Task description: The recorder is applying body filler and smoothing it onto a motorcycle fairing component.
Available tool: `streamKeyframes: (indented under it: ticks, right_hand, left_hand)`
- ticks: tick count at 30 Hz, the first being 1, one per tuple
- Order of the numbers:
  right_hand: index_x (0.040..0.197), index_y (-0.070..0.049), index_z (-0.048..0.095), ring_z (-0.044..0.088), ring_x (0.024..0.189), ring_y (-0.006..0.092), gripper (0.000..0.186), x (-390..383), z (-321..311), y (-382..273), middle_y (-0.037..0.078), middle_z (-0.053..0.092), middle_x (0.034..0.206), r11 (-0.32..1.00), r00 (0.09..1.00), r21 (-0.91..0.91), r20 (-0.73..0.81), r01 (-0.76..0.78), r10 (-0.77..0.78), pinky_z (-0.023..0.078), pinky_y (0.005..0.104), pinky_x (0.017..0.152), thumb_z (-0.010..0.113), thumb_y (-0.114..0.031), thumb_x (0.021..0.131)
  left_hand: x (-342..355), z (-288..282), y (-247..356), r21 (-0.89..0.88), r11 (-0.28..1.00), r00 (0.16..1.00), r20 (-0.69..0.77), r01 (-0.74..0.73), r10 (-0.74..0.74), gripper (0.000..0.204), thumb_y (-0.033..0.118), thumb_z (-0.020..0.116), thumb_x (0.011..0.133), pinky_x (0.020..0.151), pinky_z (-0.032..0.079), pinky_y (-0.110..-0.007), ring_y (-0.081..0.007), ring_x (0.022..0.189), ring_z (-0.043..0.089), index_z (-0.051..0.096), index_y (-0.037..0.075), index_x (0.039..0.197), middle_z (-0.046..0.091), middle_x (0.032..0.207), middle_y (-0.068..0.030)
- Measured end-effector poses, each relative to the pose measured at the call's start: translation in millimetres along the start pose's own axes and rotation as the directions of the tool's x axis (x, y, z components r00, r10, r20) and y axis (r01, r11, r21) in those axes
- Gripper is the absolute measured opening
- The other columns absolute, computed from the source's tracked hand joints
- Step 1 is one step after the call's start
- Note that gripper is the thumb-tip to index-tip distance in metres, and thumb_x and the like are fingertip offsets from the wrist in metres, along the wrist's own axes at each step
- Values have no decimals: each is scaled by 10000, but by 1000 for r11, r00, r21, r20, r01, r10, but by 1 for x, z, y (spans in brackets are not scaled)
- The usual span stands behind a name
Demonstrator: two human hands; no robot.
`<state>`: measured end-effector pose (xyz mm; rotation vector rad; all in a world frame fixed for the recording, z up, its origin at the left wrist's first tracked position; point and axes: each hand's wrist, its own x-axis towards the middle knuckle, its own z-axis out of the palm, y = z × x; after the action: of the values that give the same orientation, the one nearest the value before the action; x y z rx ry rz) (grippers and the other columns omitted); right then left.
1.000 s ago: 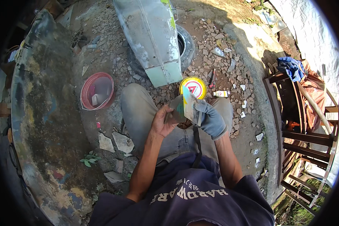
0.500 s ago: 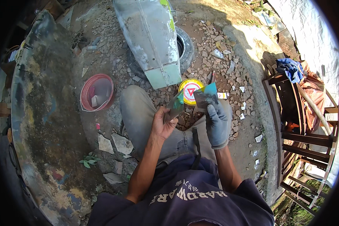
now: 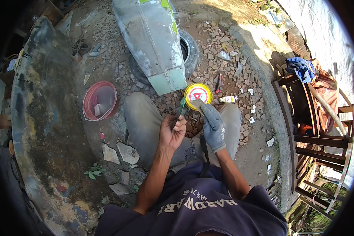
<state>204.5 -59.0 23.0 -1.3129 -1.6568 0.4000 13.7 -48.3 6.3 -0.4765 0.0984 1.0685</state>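
Observation:
My bare left hand (image 3: 171, 131) grips a thin flat plate with a green face (image 3: 181, 107), held almost edge-on. My right hand (image 3: 213, 128), in a blue-grey glove, is closed on a second thin grey plate (image 3: 197, 104), close beside the first and over the lid of a round yellow tin (image 3: 201, 90) with a red triangle. Beyond my knees, right of the tin, lie a red-handled tool (image 3: 219, 82) and a small white-and-yellow tube (image 3: 227, 99) on broken stones. A grey metal body (image 3: 147, 37) with a pale green end rests on a tyre (image 3: 190, 51) ahead.
A red bucket (image 3: 88, 100) with murky water stands left, beside a stained concrete slab (image 3: 39, 129). On the right are a wooden frame (image 3: 318, 139), blue cloth (image 3: 301, 70), a brown tarp (image 3: 326, 98) and a silvery sheet (image 3: 322, 29). Stone rubble covers the ground around me.
The right-hand plate has swung from broad and upright to a tilted, narrower view, moving left toward the left-hand plate. The left-hand plate has turned more edge-on.

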Motion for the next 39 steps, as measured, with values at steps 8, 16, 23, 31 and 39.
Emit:
streamKeyframes:
  ticks: [8,16,23,31,39]
  right_hand:
    - [1221,9,664,615,889,45,221,21,-3,6,-21,704,1022,385,751,726,268,-569,604,506,219,802,615,-91,1031]
    - [1280,-19,635,644,1020,83,278,19,-21,-26,17,707,1122,259,729,713,494,-652,474,497,238,906,625,-122,1022]
    - [1286,-8,647,666,947,63,279,14,-50,-25,10,728,1113,123,699,748,531,-652,479,521,215,827,620,-114,1030]
    - [1266,17,654,693,803,83,292,9,-22,-40,38,744,1017,182,574,706,367,-684,732,543,207,686,653,-93,996]
    - [1217,69,654,732,874,149,251,7,-3,-22,109,749,1052,59,446,629,479,-775,756,605,281,746,643,-38,990]
  left_hand:
    - [-3,5,7,175,984,999,-43,25,-18,212,89,475,1002,470,484,-256,-165,584,532,562,-86,921,561,767,-134]
    - [1,4,15,461,877,959,-159,-138,234,77,96,543,964,434,390,-235,-125,547,499,562,37,918,594,766,-61]
    - [0,5,21,636,713,837,-189,-294,514,165,83,590,974,715,590,-317,-165,895,686,601,79,1138,689,1077,-40]
    - [-15,22,-7,809,383,835,221,-446,504,349,49,549,1027,983,560,-363,-195,1175,638,468,101,1362,598,1301,-79]
    - [-29,29,-3,937,-175,868,347,-303,356,179,121,545,1052,727,474,-265,-82,903,557,594,1,1176,623,1005,-15]
